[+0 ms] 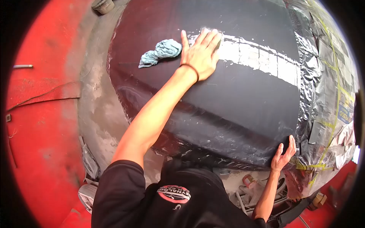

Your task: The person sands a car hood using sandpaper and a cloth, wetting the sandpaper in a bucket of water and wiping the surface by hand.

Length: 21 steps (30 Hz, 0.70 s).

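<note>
My left hand (pixel 199 57) presses down on a dark car hood (pixel 243 87). Under its fingers a small grey pad (pixel 219 41) shows at one edge; most of it is hidden. The finger on the left is spread apart from the others. Just left of that hand lies a crumpled blue cloth (pixel 163 51). A bright, wet-looking reflection runs right from the fingers across the panel. At the hood's lower right edge rests my right hand (pixel 283 154), fingers extended, with nothing visible in it.
Masking paper and plastic film (pixel 323 83), with yellow tape, cover the car beyond the hood's right side. A bucket (pixel 102 5) stands at the upper left. On the left are a red floor (pixel 42 125) and a cable. Assorted parts (pixel 251 184) lie below the front edge.
</note>
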### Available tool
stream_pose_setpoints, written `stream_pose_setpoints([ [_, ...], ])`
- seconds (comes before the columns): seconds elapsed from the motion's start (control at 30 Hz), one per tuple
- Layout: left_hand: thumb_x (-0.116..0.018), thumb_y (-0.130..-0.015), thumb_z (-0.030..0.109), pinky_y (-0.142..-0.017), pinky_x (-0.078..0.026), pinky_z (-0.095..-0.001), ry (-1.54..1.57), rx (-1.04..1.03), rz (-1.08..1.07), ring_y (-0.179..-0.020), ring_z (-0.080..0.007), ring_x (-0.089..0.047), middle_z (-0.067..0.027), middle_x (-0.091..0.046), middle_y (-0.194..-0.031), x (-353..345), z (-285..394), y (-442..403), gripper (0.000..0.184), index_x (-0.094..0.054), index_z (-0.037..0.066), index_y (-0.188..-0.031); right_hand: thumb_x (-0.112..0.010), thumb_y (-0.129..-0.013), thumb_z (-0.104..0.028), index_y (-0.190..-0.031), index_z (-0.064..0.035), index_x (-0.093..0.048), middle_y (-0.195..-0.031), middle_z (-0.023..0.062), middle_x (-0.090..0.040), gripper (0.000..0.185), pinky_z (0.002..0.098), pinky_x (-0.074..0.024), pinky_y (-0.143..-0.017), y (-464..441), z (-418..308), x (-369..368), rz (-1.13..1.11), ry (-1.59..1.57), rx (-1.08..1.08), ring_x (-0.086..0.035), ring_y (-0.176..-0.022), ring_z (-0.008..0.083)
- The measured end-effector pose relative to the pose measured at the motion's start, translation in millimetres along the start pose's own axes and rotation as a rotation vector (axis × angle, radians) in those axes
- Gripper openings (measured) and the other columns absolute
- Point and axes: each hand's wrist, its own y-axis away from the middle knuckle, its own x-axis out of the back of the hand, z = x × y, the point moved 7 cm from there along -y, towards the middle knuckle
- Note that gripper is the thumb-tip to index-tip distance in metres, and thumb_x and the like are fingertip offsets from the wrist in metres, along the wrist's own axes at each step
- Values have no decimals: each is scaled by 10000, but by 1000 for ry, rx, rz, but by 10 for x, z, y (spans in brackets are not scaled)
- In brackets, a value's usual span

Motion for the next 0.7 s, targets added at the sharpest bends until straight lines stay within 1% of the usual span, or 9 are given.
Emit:
stream_pose_setpoints([
  [0.07,-468,-1135,382,-1296,-61,-789,18,19,61,-1677,-264,-268,-75,-367,-1785,-12,2,-4,616,-399,138,-1697,-624,-1088,-258,-1578,-29,-557,-1593,166,-584,545,506,-328,-1266,-34,-24,-1,6,6,2,-493,-1492,363],
  [0.1,-462,-1137,375,-1303,-59,-779,-1,32,-63,-1681,-271,-256,-79,-373,-1782,35,88,214,616,-394,130,-1698,-624,-1087,-263,-1578,-30,-557,-1593,166,-584,548,505,-327,-1266,-51,-19,-14,8,17,10,-493,-1491,363],
  [0.23,-519,-1114,379,-1293,13,-785,208,-61,-237,-1707,-252,-184,-32,-266,-1832,163,374,1292,691,-329,172,-1745,-626,-1083,-278,-1579,-32,-556,-1589,166,-586,558,502,-320,-1266,-53,0,-30,6,37,24,-494,-1492,362],
  [0.37,-441,-1145,405,-1286,-21,-807,-15,-102,-272,-1694,-249,-225,-36,-278,-1828,130,159,378,643,-334,186,-1740,-633,-1074,-257,-1572,-31,-567,-1584,171,-588,550,502,-312,-1270,-74,-8,-29,6,33,20,-494,-1493,360],
  [0.43,-366,-1168,404,-1278,-38,-822,-170,-182,-25,-1689,-254,-236,-27,-303,-1820,-105,14,-285,597,-362,194,-1727,-641,-1064,-222,-1557,-30,-583,-1578,174,-591,532,496,-315,-1270,-41,12,-11,8,32,-3,-494,-1491,361],
  [0.5,-332,-1177,396,-1274,-35,-827,-77,-170,-33,-1684,-268,-250,-14,-343,-1805,-142,-1,-618,571,-399,209,-1713,-639,-1064,-200,-1554,-27,-583,-1578,169,-592,522,488,-323,-1268,-61,-43,17,9,-8,-25,-492,-1492,359],
  [0.57,-340,-1179,394,-1276,-16,-817,-134,-293,-143,-1679,-308,-259,-18,-392,-1781,-27,322,-195,555,-426,232,-1703,-639,-1065,-180,-1528,-20,-607,-1558,167,-611,490,483,-350,-1257,-67,18,26,12,-9,-21,-515,-1470,359],
  [0.6,-355,-1177,403,-1278,4,-807,-17,-330,-219,-1676,-311,-267,-40,-393,-1780,23,446,105,568,-412,225,-1713,-638,-1066,-175,-1520,-19,-614,-1552,167,-617,481,484,-355,-1254,-66,44,27,22,-20,-12,-521,-1464,359],
  [0.7,-382,-1178,485,-1294,-8,-756,104,-232,-174,-1699,-299,-227,-82,-327,-1814,287,389,480,638,-363,189,-1742,-660,-1053,-134,-1483,-34,-652,-1512,149,-657,441,482,-379,-1242,-59,6,60,63,-43,-37,-555,-1436,353],
])
